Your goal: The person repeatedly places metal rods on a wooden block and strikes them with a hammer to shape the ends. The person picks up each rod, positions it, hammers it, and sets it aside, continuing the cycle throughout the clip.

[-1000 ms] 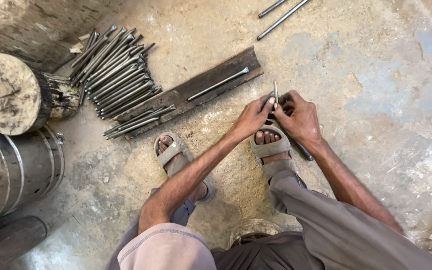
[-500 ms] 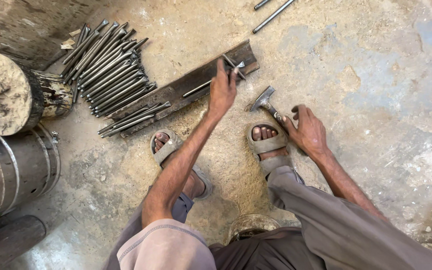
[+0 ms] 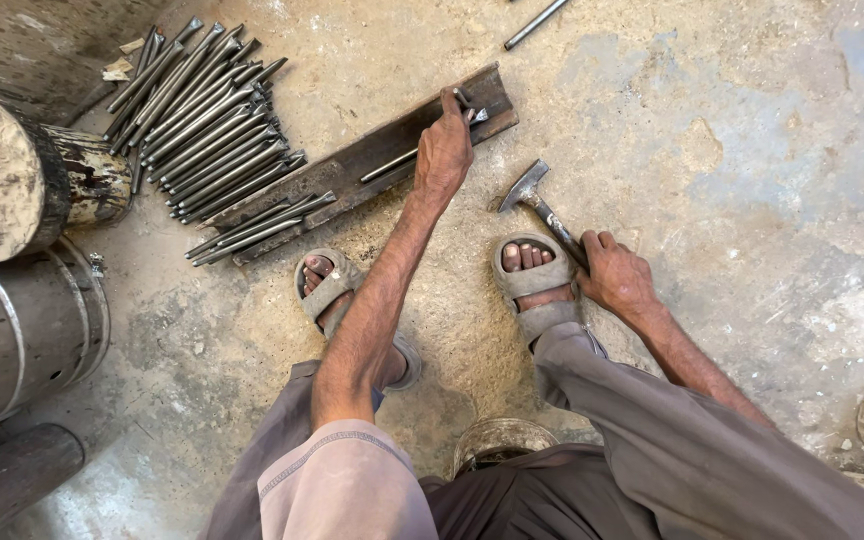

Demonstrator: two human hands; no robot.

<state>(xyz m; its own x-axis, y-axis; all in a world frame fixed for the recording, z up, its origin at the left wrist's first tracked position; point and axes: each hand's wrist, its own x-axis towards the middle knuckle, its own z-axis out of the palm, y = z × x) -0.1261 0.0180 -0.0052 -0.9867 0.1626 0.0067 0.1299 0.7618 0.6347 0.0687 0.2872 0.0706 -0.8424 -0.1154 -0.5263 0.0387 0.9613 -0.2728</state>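
Observation:
My left hand (image 3: 443, 150) reaches forward over a long rusty steel bar (image 3: 352, 165) that lies on the ground, its fingers closed on a thin metal rod (image 3: 397, 163) resting on the bar. My right hand (image 3: 617, 275) grips the handle of a small hammer (image 3: 537, 200), whose head rests low by my right sandalled foot (image 3: 535, 280). My left foot (image 3: 330, 285) sits behind the bar.
A pile of several metal rods (image 3: 202, 115) lies left of the bar, with more rods (image 3: 252, 225) beside it. A wooden stump (image 3: 7, 170) and a metal drum (image 3: 22, 330) stand at left. Another rod (image 3: 535, 22) lies at the top.
Both hands were together by my right foot on a rod. My left hand then went out to the steel bar with the rod, and the right hand took up the hammer.

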